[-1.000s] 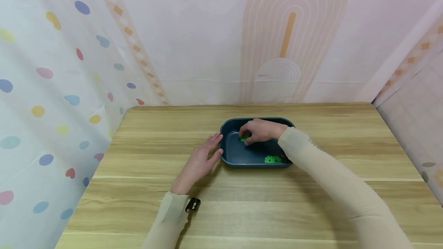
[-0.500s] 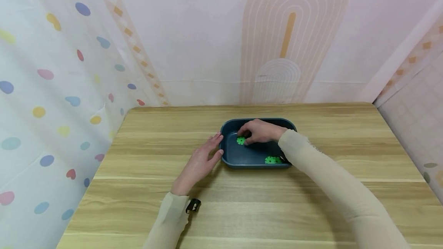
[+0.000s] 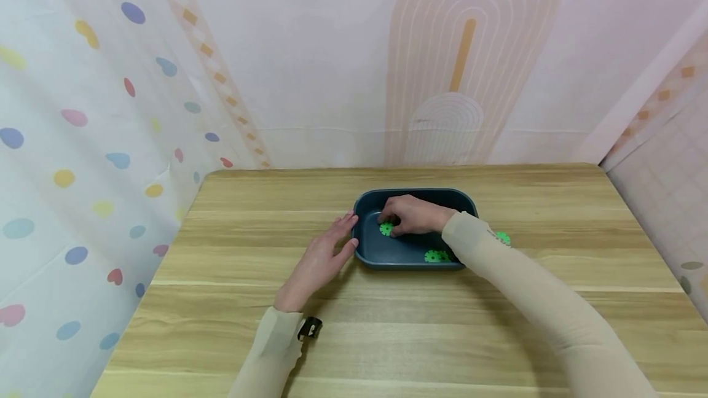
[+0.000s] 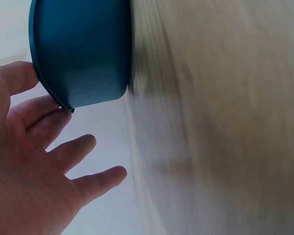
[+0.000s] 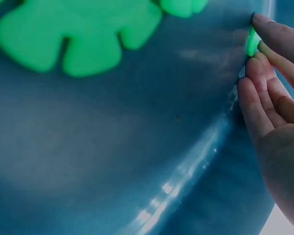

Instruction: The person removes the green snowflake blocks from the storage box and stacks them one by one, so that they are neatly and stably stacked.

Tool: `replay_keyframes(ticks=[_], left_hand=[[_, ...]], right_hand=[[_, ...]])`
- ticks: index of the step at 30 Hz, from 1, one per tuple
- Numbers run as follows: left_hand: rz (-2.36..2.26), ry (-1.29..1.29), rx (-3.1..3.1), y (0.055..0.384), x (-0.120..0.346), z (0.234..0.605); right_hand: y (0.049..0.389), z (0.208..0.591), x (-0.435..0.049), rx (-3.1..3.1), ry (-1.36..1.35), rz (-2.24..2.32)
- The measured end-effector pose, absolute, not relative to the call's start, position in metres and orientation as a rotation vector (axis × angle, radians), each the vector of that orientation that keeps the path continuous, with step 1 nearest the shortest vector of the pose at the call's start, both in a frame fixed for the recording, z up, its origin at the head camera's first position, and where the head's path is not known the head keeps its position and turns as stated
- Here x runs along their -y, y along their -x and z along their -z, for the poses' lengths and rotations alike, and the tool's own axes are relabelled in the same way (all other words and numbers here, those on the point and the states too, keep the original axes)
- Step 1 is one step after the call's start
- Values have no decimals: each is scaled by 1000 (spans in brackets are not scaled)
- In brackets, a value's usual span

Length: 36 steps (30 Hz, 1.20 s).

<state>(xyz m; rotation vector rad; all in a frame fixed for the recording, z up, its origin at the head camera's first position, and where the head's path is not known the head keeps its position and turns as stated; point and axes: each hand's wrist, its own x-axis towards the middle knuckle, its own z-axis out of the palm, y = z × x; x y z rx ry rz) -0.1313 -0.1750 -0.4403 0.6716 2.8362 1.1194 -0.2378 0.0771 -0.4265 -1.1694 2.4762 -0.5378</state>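
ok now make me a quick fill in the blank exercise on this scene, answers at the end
The hand inside the tray is the person's ____ one.
The notched discs in the tray are coloured ____.
In the head view, the other hand touches the tray's ____ end.

Missing words: right; green; left.

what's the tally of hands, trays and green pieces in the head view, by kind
Hands (left hand, right hand): 2
Tray: 1
Green pieces: at least 4, some partly hidden
Total: at least 7
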Motion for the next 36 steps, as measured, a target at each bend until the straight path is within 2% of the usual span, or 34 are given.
replay_keyframes(ticks=[13, 36], left_hand=[[-1104, -668, -2831, 131, 175, 440], [-1112, -710, -2839, 137, 174, 444]], right_hand=[[235, 424, -79, -2459, 1170, 498], [229, 385, -84, -2486, 1115, 571]])
